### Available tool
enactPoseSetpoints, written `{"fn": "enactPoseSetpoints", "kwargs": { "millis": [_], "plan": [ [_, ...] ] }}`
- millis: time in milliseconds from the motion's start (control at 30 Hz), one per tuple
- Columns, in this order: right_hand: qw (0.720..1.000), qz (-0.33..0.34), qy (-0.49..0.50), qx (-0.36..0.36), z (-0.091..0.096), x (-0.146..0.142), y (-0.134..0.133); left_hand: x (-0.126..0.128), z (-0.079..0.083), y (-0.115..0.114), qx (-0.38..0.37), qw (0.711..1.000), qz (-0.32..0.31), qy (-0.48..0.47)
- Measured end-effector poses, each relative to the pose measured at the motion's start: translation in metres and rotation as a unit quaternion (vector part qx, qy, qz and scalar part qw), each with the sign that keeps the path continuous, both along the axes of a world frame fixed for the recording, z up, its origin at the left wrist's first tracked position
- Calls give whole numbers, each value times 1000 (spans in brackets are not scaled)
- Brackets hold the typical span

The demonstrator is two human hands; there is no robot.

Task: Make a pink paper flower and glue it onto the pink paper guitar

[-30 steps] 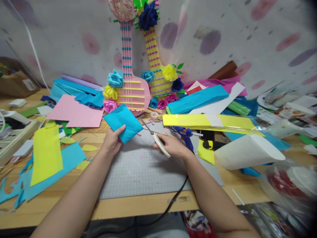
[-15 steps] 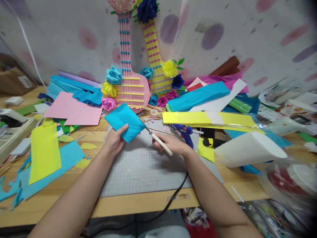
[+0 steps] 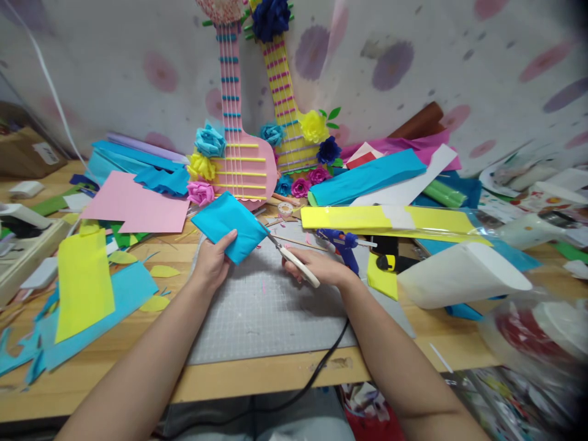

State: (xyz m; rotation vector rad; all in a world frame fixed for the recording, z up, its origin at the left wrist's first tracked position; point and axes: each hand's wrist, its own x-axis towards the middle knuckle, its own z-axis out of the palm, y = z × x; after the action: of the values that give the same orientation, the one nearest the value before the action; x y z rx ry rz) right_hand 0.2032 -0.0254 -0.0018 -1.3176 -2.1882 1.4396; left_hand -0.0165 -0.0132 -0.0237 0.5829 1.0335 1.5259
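Observation:
My left hand (image 3: 215, 260) pinches a folded blue sheet of paper (image 3: 234, 226) by its lower left edge, thumb on top. In my right hand (image 3: 310, 266) is a pair of scissors (image 3: 298, 264) with white handles. Their blades point up and left and meet the right corner of the blue paper; how far apart the blades are is hard to make out. Both hands are above a grey gridded cutting mat (image 3: 257, 324). Just right of my right hand lies a blue glue gun (image 3: 340, 242).
Two paper guitars, one pink (image 3: 255, 165) and one yellow (image 3: 289, 116), lean on the wall with paper flowers. Pink card (image 3: 138, 205) and yellow paper (image 3: 85, 282) lie left. A yellow packet (image 3: 432, 222) and white roll (image 3: 459, 275) lie right. A black cord (image 3: 316, 370) crosses the front edge.
The blue paper and the scissors have shifted very slightly left in view. Both hands keep the same holds, and the scissors remain at the paper's right corner.

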Motion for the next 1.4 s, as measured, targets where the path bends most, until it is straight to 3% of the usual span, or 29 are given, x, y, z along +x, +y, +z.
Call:
{"fn": "enactPoseSetpoints", "kwargs": {
  "millis": [567, 833, 1067, 1400],
  "plan": [
    [1000, 7, 17, -20, 8, -2, -5, 0, 8, -1, -14, 1000, -9, -21],
    [999, 14, 38, -32, 0, 6, -5, 0, 11, -3, 23, 996, -54, -62],
    [999, 3, 37, -40, 3, 9, -7, -1, 17, -7, 0, 988, -117, -101],
    [995, 5, 67, -69, -5, 11, -5, -2, 10, -7, 4, 988, -135, -81]
  ]
}}
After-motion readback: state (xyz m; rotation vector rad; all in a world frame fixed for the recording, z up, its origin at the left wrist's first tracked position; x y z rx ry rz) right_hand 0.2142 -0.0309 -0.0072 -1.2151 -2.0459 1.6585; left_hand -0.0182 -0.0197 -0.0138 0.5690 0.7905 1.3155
